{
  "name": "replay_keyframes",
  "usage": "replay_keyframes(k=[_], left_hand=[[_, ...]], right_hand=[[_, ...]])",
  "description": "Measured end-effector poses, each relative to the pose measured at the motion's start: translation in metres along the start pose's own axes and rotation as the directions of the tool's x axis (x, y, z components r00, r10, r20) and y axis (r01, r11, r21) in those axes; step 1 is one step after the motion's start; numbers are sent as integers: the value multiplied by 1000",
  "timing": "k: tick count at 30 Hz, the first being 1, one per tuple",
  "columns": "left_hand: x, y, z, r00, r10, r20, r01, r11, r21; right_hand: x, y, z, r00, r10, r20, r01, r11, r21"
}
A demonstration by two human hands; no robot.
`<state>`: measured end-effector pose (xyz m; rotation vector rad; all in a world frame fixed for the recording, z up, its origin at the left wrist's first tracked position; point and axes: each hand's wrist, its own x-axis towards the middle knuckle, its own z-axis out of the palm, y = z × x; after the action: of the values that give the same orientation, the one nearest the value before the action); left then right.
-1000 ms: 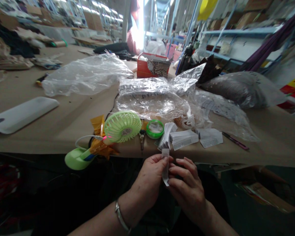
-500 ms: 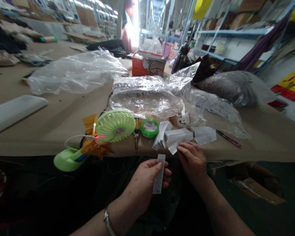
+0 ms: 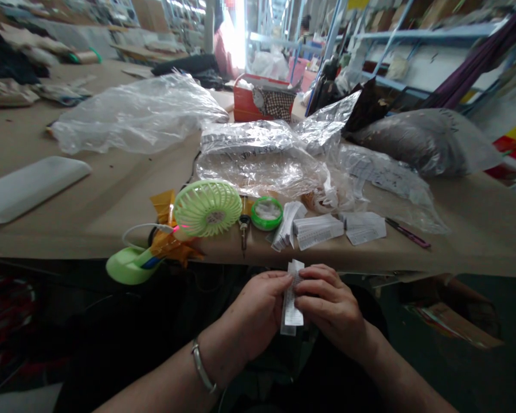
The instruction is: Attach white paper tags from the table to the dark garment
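Note:
In front of the table edge, my left hand pinches a narrow pale strip between thumb and fingers. My right hand is closed on a printed white label, which lies over the strip and nearly lines up with it. The two hands almost meet. Just beyond them on the table are a fanned stack of labels, a middle stack and a right stack. A green round tub with whitish contents stands left of the stacks.
A green fan is taped at the table edge, beside a screwdriver-like tool. Clear plastic bags cover the middle. A slim dark pink tool lies right, a white plastic piece left, a red box behind.
My right hand has come back from the middle stack with a printed label and laid it against the strip in my left hand. The view has shifted slightly.

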<state>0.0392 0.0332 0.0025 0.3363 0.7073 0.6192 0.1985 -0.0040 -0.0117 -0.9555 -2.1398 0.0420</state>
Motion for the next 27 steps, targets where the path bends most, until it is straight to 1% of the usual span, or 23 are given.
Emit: replay_keyframes(k=[3, 8, 10, 12, 14, 15, 17, 19, 20, 21, 23, 25, 27], left_hand=[[-1, -2, 1, 1000, 3, 11, -3, 1000, -4], [-1, -5, 4, 1000, 8, -13, -8, 1000, 18], [-1, -6, 4, 999, 16, -45, -14, 999, 43], [-2, -5, 3, 995, 10, -101, -1, 996, 85], [-3, -5, 1, 987, -45, -155, 65, 990, 126], [-3, -5, 0, 984, -51, -173, 76, 987, 144], [-2, -6, -2, 981, -55, -184, 86, 982, 168], [-1, -8, -4, 984, -54, -172, 85, 981, 176], [-1, -9, -4, 984, -60, -166, 90, 979, 180], [-1, -10, -5, 985, -63, -160, 93, 979, 184], [0, -11, -6, 985, -65, -162, 96, 977, 193], [0, -12, -7, 984, -58, -167, 92, 976, 197], [0, -11, -8, 983, -52, -174, 87, 976, 198]], right_hand=[[-2, -1, 3, 1000, -4, 2, 4, 1000, -6], [-5, -7, 3, 1000, -12, 4, 12, 1000, 20], [-7, -7, 0, 1000, 1, 15, -1, 999, 34], [-11, 1, -6, 999, 40, 13, -40, 999, 14], [-18, 17, -16, 989, 142, -36, -144, 985, -93], [-23, 27, -22, 972, 220, -86, -232, 956, -181], [-31, 48, -34, 924, 333, -187, -381, 841, -384], [-40, 66, -42, 906, 384, -176, -416, 737, -533], [-44, 72, -45, 904, 398, -156, -412, 709, -573], [-47, 77, -47, 905, 402, -138, -401, 700, -591], [-53, 82, -49, 914, 381, -141, -390, 727, -565], [-56, 85, -50, 920, 342, -190, -391, 780, -489], [-59, 88, -52, 917, 319, -240, -394, 816, -422]])
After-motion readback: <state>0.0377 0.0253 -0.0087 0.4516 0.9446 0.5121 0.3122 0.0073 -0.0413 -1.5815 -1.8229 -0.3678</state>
